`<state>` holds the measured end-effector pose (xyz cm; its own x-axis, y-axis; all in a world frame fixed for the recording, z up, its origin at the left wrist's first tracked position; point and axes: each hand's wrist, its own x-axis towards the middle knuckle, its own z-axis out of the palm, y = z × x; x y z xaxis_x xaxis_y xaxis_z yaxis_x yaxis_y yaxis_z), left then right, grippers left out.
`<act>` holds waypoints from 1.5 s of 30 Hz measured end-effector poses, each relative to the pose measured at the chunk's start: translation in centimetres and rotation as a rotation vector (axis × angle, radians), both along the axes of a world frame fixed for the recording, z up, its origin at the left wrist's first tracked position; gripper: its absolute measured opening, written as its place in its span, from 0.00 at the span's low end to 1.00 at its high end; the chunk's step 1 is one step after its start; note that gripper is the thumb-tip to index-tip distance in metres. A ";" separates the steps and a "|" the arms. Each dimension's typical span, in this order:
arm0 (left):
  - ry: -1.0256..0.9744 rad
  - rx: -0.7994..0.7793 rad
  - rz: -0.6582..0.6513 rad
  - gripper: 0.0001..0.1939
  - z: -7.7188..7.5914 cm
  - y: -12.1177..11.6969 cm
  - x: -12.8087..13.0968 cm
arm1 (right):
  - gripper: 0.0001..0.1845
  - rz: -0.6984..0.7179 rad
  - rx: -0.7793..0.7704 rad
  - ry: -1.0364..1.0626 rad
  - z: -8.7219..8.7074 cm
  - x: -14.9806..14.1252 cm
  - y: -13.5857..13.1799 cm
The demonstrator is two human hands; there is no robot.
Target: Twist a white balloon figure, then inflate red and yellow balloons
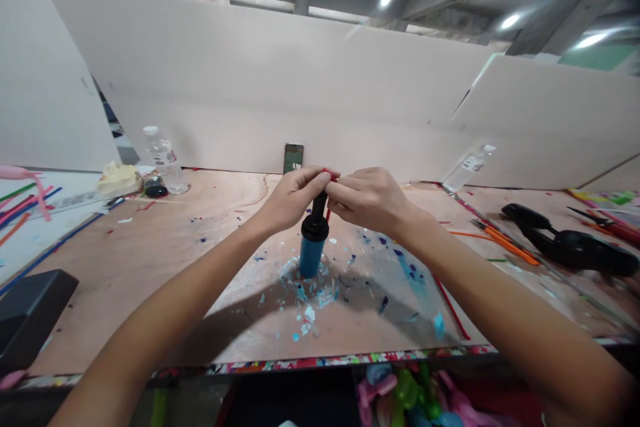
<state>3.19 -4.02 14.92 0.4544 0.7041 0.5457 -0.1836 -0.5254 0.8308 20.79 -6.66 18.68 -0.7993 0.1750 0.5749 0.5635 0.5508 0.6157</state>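
Note:
A balloon hand pump (311, 255), with a blue barrel and black top, stands upright on the wooden table. My left hand (293, 199) is closed at the pump's tip, with thumb and fingers pinching a red balloon (327, 173). On the other side, my right hand (367, 197) has its fingers curled together on the same balloon, close against the left fingertips. Only small bits of red show between the fingers, and a thin red length hangs beside the pump's black neck. How the balloon sits on the nozzle is hidden by my fingers.
A phone (293, 157) leans against the white partition. Water bottles stand at left (167, 163) and lean at right (469, 169). An orange-handled tool (507, 245) and a black device (575, 247) lie right. Twisted balloons (407, 390) sit below the table edge; a dark box (35, 313) is left.

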 end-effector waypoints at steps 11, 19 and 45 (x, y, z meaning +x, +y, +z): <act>-0.043 0.161 0.314 0.19 -1.6 0.2 2.2 | 0.07 -0.009 -0.252 0.531 -2.4 -0.6 0.9; 0.079 0.103 0.226 0.19 -0.7 -0.6 1.8 | 0.13 0.096 -0.868 0.789 -1.4 0.9 0.3; -0.978 -0.810 0.210 0.08 -4.5 10.3 -7.4 | 0.23 -0.032 -1.804 1.062 -14.5 -8.3 -1.4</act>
<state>-4.16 6.29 10.38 -0.0497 0.9984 -0.0274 -0.8700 -0.0298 0.4921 12.46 -8.08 4.20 -0.3386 0.9372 -0.0841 0.2752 0.0132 -0.9613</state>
